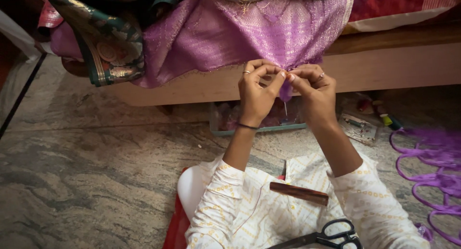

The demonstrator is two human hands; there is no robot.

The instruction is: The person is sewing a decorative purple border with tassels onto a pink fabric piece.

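Stone floor (96, 182), frame centre: left hand (257, 93) and right hand (314, 93) both pinch purple fabric (269, 33) edge draped off bed (384, 66). Below them, shallow tray (259, 130), contents indistinct. Scissors (326, 238) on lap.

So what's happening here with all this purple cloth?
A person sits on the stone floor and works on the edge of a purple cloth that hangs off a wooden bed frame. The left hand and the right hand pinch a small purple tassel at the hem. A brown comb and black scissors lie in the lap, and loops of purple thread lie beside.
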